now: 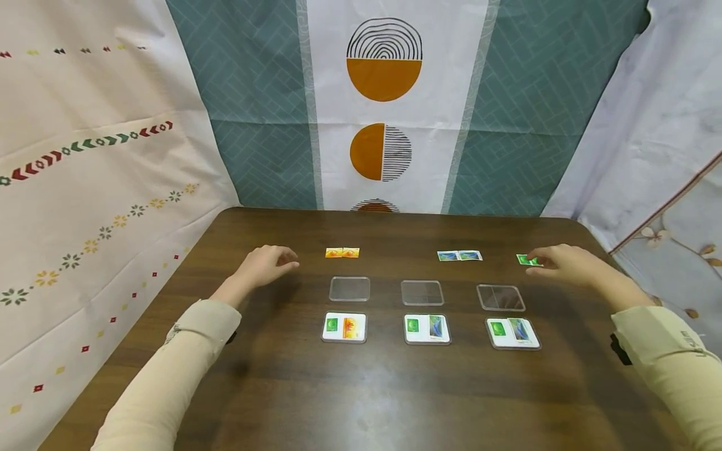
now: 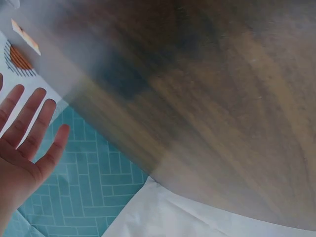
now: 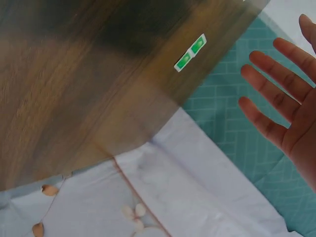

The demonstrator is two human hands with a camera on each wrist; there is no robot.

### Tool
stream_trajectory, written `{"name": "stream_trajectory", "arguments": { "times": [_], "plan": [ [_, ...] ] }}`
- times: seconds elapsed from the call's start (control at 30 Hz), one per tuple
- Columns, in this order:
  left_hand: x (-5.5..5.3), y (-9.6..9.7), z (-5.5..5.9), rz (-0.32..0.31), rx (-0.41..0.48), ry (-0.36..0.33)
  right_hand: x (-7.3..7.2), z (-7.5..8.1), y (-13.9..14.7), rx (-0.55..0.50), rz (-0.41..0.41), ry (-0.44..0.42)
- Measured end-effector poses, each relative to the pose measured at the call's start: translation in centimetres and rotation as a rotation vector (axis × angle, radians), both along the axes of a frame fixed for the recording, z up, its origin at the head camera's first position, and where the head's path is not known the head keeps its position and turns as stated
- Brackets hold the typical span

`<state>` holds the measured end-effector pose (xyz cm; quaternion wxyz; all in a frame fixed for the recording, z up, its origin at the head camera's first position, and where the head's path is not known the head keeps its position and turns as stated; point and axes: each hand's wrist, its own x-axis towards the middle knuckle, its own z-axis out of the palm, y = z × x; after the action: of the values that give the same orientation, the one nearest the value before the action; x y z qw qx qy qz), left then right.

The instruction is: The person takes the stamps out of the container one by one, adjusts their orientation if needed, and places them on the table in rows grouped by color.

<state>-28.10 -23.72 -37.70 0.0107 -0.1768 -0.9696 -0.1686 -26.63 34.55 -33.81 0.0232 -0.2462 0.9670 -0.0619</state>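
In the head view my left hand (image 1: 262,264) hovers over the table's left part, beside an orange pair of stamp-like pieces (image 1: 342,252). Its fingers are spread loosely around nothing in the left wrist view. On the far right, my right hand (image 1: 566,266) is held above a green pair of stamp-like pieces (image 3: 190,53), hiding part of it from the head camera. The right wrist view shows these fingers extended and apart from the green pair. A blue-green pair (image 1: 459,255) lies between the hands, nearer the right one.
Three transparent flat plastic cases (image 1: 350,289) lie in a row across the wooden table (image 1: 361,388). Nearer me are three similar cases (image 1: 427,329) with white inserts, each showing two small pictures. Patterned cloths (image 1: 265,125) hang around the table's far and side edges.
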Motion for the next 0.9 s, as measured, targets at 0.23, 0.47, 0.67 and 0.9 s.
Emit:
{"name": "stream_trajectory", "arguments": {
  "times": [0.23,0.47,0.67,0.9],
  "plan": [
    [1.2,0.2,-0.6,-0.04,0.017,0.008,0.9,0.0,-1.8,0.006,0.009,-0.013],
    [3.1,0.8,-1.5,-0.103,-0.007,0.031,1.8,-0.2,-3.0,-0.012,0.05,0.007],
    [5.0,1.2,-2.1,-0.15,-0.022,0.036,2.6,-0.6,-3.9,0.006,0.107,0.047],
    [6.2,1.4,-2.6,-0.177,-0.015,0.065,3.3,-1.2,-5.0,0.008,0.211,0.126]
  ]
}}
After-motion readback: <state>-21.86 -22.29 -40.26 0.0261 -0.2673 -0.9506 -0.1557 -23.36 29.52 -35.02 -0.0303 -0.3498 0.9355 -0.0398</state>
